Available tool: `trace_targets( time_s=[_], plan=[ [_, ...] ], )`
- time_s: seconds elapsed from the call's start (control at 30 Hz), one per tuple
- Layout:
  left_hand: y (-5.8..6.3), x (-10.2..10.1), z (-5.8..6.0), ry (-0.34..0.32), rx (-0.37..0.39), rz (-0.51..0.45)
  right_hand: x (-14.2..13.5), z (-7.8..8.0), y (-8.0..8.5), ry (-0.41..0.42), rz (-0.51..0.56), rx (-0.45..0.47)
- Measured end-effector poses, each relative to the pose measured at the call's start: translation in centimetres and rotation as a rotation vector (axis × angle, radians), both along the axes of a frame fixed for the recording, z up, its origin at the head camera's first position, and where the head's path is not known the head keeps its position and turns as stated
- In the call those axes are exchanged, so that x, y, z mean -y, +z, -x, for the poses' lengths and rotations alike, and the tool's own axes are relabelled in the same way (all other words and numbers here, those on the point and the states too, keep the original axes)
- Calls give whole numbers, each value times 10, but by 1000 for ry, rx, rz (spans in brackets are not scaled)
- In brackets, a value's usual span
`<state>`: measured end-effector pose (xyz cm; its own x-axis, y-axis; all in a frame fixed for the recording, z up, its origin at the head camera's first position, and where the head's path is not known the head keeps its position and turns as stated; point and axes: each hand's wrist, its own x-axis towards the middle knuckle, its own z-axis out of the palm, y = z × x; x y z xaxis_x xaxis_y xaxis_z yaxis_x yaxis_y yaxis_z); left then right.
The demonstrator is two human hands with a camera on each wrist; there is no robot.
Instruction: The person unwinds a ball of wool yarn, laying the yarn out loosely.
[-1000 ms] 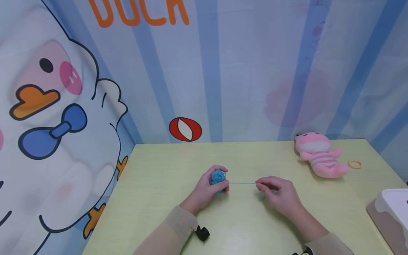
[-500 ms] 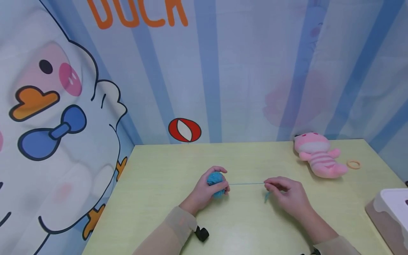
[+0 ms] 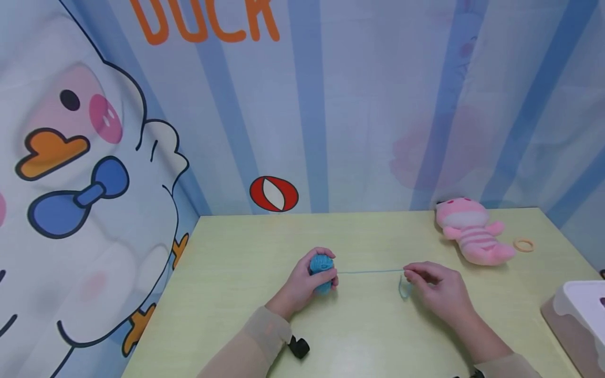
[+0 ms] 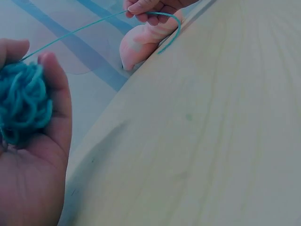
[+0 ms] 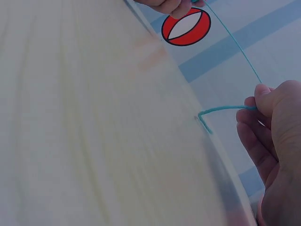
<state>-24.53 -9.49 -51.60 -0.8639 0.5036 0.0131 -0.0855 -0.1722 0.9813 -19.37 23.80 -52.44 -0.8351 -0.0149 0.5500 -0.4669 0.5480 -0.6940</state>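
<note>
1. Two hands work over the pale surface (image 3: 359,325): the left hand (image 3: 300,283) has fingers and thumb curled round a ball of blue yarn (image 3: 322,265), while the right hand (image 3: 441,291) pinches the taut strand (image 3: 371,272) running from it.
2. To my eye that ball would be light, soft and hard to damage; I'd cup it loosely, as squeezing might bind the turns.
3. The strand looks limp and apt to tangle, best nipped near its loose tail (image 3: 403,291), which dangles below the right fingertips.
4. Sideways, bare room stretches left; a white-topped box (image 3: 580,293) hems the right edge.
5. Farther off, a pink plush toy (image 3: 475,231) lies near the back edge, an orange ring (image 3: 523,250) just beside it.
6. Beyond that edge, a striped backdrop (image 3: 354,121) would limit reaching forward.
</note>
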Motion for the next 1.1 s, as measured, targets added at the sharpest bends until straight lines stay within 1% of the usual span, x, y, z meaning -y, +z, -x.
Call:
trace_targets(
  time_s=[0.23, 0.4, 0.5, 0.63, 0.77, 0.9, 0.97, 1.03, 1.1],
  plan=[
    [0, 0, 1, 26, 30, 11, -10, -1, 0, -29, 17, 35],
    [1, 1, 0, -4, 31, -21, -16, -3, 0, -51, 9, 38],
    [2, 1, -1, -2, 27, -28, -19, -4, 1, -57, 8, 33],
    [4, 2, -2, 23, 12, 17, -23, -4, 3, -78, 13, 44],
    [1, 4, 1, 44, 24, 40, -24, -4, 5, -118, 16, 57],
    [-1, 3, 3, 30, 46, -7, -23, -4, 7, -155, 22, 50],
    [0, 3, 2, 4, 64, -48, -23, -4, 7, -167, 21, 52],
    [0, 4, 2, -16, 78, -78, -24, -4, 7, -173, 8, 64],
    [1, 4, 2, -24, 94, -93, -25, -3, 7, -177, -28, 86]
  ],
)
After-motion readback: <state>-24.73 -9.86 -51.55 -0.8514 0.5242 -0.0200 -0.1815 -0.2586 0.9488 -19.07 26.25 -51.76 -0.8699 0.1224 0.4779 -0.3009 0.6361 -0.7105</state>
